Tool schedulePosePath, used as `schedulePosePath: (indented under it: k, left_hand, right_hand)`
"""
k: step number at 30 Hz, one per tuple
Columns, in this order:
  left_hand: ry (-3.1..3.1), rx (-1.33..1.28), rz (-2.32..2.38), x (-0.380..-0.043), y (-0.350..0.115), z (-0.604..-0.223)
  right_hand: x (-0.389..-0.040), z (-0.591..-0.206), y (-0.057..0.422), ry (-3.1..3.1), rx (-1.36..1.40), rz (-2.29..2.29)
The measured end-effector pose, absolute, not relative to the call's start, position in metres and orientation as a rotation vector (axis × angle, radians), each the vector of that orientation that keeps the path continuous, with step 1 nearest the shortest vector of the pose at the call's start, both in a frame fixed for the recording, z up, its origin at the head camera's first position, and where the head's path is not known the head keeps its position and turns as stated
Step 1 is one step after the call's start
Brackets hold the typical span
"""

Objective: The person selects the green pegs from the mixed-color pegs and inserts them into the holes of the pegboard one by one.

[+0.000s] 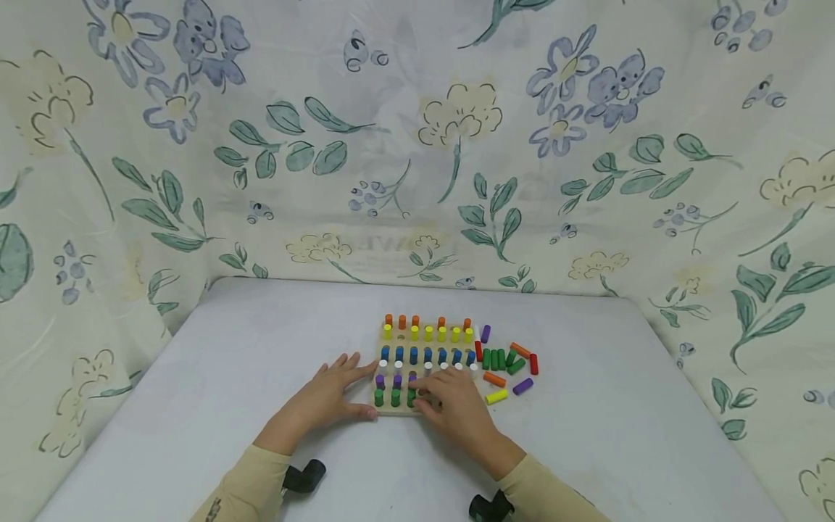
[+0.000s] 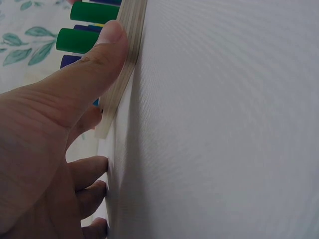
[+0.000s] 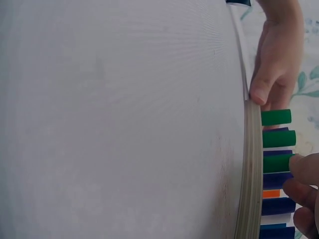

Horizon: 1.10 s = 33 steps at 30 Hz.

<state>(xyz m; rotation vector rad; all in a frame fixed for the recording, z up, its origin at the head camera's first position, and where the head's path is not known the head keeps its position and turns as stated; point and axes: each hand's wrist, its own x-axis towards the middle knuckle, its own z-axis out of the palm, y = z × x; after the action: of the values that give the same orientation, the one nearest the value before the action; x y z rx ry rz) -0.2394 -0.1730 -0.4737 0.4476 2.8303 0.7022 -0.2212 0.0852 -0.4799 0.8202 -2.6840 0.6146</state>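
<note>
A wooden pegboard [image 1: 398,413] on the table carries rows of coloured pegs. My left hand [image 1: 331,391] is spread beside its left side, thumb at the near corner and index finger on the edge. In the left wrist view the thumb [image 2: 112,42] presses the board's edge beside the green pegs. My right hand [image 1: 457,402] bends over the near rows and hides several holes. Its thumb and index finger close on the third green peg [image 1: 411,397] of the front row; the right wrist view shows the thumb [image 3: 304,167] against that peg's top. Purple pegs [image 1: 380,380] stand behind the green ones.
Loose pegs lie right of the board, among them green pegs [image 1: 493,359], a yellow peg [image 1: 496,396], a purple peg [image 1: 523,386] and an orange peg [image 1: 494,379]. Farther back on the board stand white, blue [image 1: 414,355], yellow and orange pegs. A flowered cloth [image 1: 417,181] hangs behind the table.
</note>
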Motion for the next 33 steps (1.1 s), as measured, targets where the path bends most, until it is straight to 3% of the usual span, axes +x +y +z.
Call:
schedulePosePath:
  k: [33]
  left_hand:
    - [2.805,0.437,0.717,-0.239,-0.171,-0.469]
  right_hand:
    - [-0.221,-0.483,0.108,-2.684,0.708,0.676]
